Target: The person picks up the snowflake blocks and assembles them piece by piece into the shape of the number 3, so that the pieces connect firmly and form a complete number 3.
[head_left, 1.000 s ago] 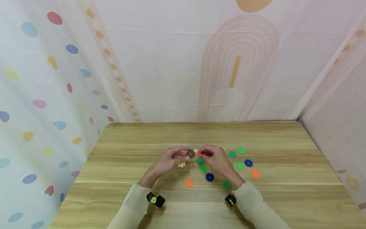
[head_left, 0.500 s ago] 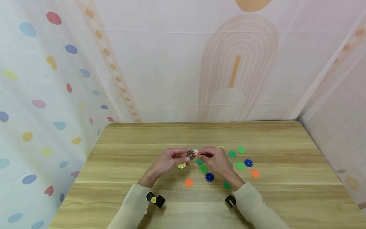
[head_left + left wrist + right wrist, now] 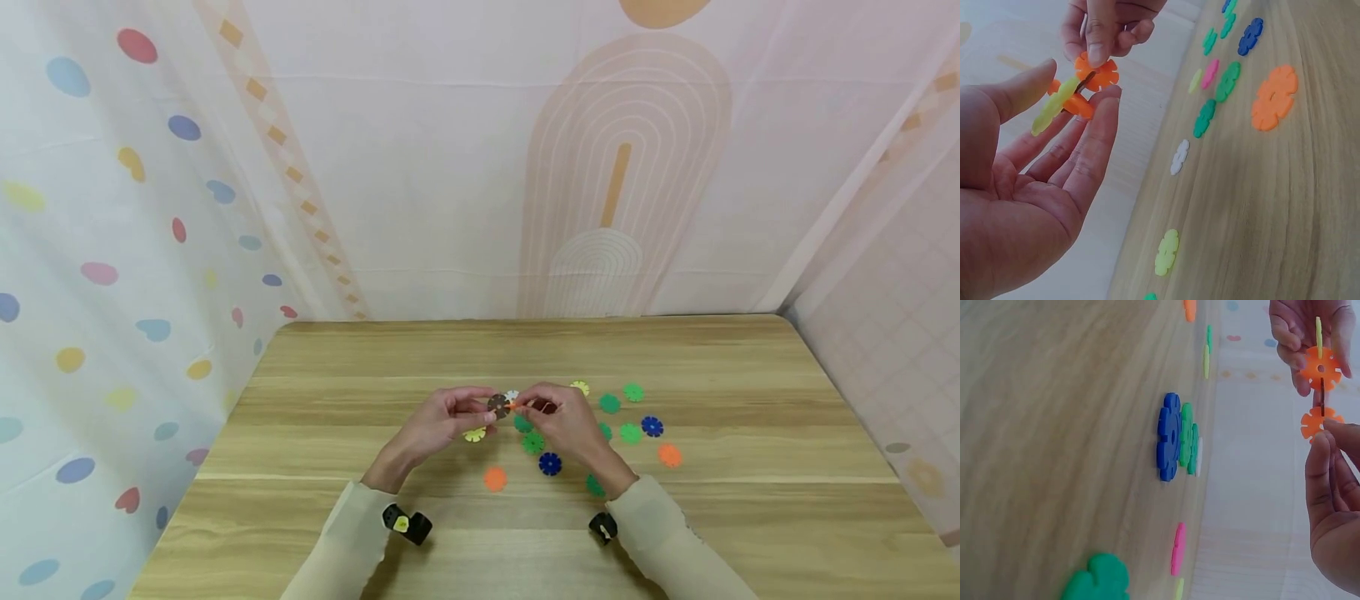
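Above the tabletop (image 3: 315,500), my left hand (image 3: 435,427) pinches a small assembly of slotted discs (image 3: 1071,94); my right hand (image 3: 567,421) pinches an orange disc (image 3: 1097,70) against its dark centre piece. If the slots are misaligned, pressure may twist the assembly apart. The joint itself lies hidden behind my fingertips (image 3: 1099,50).

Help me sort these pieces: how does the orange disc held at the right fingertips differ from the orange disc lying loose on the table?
The held orange disc is pinched by the right hand and slotted into a brown piece, raised off the table. The loose orange disc lies flat, untouched and joined to nothing. Both are orange, notched and flower-shaped.
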